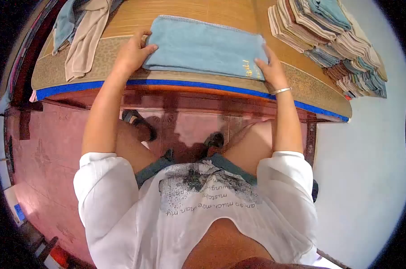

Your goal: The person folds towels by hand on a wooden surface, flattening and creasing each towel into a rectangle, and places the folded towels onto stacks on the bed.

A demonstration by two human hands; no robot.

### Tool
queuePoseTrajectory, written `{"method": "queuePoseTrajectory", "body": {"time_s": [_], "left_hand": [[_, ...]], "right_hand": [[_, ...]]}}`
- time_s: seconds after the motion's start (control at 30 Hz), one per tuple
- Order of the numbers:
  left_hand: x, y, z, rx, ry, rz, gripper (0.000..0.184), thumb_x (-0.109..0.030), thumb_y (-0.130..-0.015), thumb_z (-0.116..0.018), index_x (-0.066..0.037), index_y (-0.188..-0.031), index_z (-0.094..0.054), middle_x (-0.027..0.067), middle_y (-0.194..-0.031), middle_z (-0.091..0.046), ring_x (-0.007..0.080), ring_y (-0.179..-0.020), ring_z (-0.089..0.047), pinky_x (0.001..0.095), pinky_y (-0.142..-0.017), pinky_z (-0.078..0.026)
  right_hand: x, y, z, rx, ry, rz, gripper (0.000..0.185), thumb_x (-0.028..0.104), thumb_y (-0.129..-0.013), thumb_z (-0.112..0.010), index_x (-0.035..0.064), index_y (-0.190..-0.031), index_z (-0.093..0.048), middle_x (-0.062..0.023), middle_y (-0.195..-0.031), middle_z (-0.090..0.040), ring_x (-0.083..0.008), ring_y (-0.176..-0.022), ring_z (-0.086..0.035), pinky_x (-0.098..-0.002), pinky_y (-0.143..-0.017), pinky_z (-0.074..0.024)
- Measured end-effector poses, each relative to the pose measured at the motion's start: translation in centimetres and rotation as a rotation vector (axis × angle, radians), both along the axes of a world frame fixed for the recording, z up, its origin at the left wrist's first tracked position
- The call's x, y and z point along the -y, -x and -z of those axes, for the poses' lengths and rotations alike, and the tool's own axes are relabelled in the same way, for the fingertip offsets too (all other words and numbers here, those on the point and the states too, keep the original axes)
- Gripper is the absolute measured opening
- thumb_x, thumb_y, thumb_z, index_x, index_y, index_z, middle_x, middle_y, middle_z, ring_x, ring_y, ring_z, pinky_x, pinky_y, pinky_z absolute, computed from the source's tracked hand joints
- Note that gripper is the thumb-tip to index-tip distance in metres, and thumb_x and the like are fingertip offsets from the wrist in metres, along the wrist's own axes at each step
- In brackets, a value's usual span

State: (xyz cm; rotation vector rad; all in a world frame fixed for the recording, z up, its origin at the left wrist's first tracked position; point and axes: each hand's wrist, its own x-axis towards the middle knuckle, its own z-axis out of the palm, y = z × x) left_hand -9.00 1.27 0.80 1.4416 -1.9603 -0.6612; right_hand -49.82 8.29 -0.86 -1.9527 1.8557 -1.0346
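A folded blue towel (203, 47) with yellow lettering at its lower right corner lies flat near the front edge of the table (221, 10). At the towel's left end, my left hand (134, 53) has its thumb on top and its fingers around the edge, closed on the cloth. My right hand (271, 67) holds the opposite end, thumb over the top near the lettering and fingers along the side. A bracelet circles my right wrist.
Tall stacks of folded towels (333, 40) stand at the table's right end. Loose beige (88, 38) and blue-grey cloths (65, 27) hang at the left. A patterned mat (310, 87) with a blue border runs along the front edge.
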Motion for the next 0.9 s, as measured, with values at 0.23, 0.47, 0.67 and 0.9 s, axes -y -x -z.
{"method": "queuePoseTrajectory", "body": {"time_s": [0.23,0.47,0.67,0.9], "left_hand": [[-0.9,2.1,-2.5,0.235,0.496,-0.089,0.032,-0.025,-0.076,-0.061,-0.01,-0.103,-0.055,0.0113,-0.092,-0.06,0.0277,-0.085,-0.058,0.0369,-0.071,-0.046],[-0.4,9.5,-0.3,0.483,0.516,0.315,0.039,-0.025,-0.083,-0.052,-0.013,-0.12,-0.047,0.0087,-0.125,-0.045,0.0242,-0.119,-0.038,0.0414,-0.098,-0.028],[0.2,8.2,0.4,0.662,0.442,0.149,0.058,-0.053,-0.084,-0.04,-0.018,-0.131,-0.036,0.0056,-0.14,-0.026,0.0219,-0.131,-0.019,0.0458,-0.105,-0.014],[0.3,6.6,0.1,0.664,0.391,0.059,0.065,-0.058,-0.082,-0.039,-0.018,-0.133,-0.033,0.0083,-0.141,-0.024,0.0234,-0.131,-0.017,0.0467,-0.105,-0.011]], "right_hand": [[-1.7,-3.2,-6.0,-0.43,0.24,0.212,0.049,0.031,-0.073,-0.064,0.0025,-0.113,-0.053,-0.0192,-0.103,-0.058,-0.0324,-0.099,-0.053,-0.0369,-0.086,-0.0412],[0.6,-14.1,-2.5,-0.453,0.153,-0.378,0.037,0.029,-0.083,-0.053,0.0034,-0.109,-0.056,-0.0158,-0.114,-0.054,-0.0308,-0.107,-0.05,-0.0374,-0.091,-0.0373],[3.0,-7.9,-0.2,-0.672,0.009,-0.124,0.067,0.058,-0.082,-0.036,0.0117,-0.131,-0.037,-0.0088,-0.141,-0.025,-0.0263,-0.131,-0.019,-0.0503,-0.104,-0.0117],[1.4,-3.9,-2.1,-0.739,-0.139,0.255,0.068,0.057,-0.084,-0.034,0.0092,-0.131,-0.035,-0.0112,-0.142,-0.021,-0.0302,-0.132,-0.015,-0.0547,-0.103,-0.0073]]}}
